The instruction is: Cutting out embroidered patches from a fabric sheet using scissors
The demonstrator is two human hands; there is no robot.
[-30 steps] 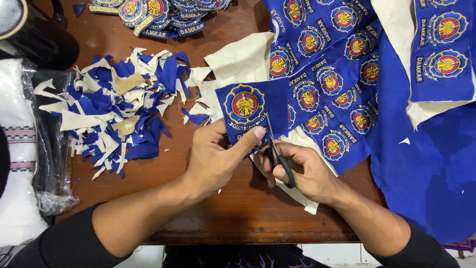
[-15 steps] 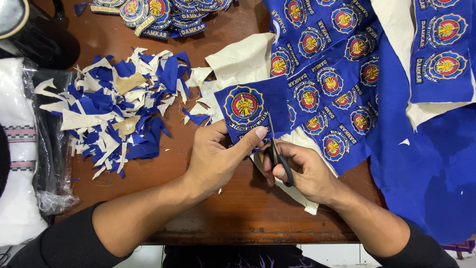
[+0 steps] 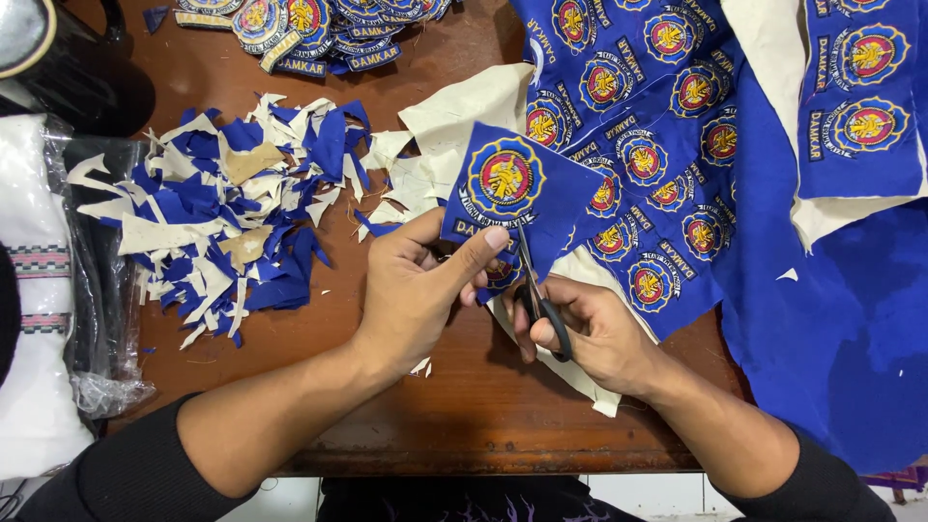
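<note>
Head view: I see the left hand [image 3: 416,290] pinching a blue cloth piece with a round embroidered emblem [image 3: 517,188], the right hand [image 3: 594,333] closed on black-handled scissors [image 3: 535,295] cutting just beside its thumb. Left of it lies a heap of blue and cream offcuts [image 3: 217,217]; beyond, finished round patches [image 3: 309,29]; rightward, uncut blue emblem sheet [image 3: 667,116]. No containers visible.

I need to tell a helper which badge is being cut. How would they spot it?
On the brown wooden table, look just left of the big blue sheet of embroidered badges. The left hand pinches one small blue fabric piece with a round badge, at the black-handled scissors. Unlike the others, it is cut free and lifted.
</note>
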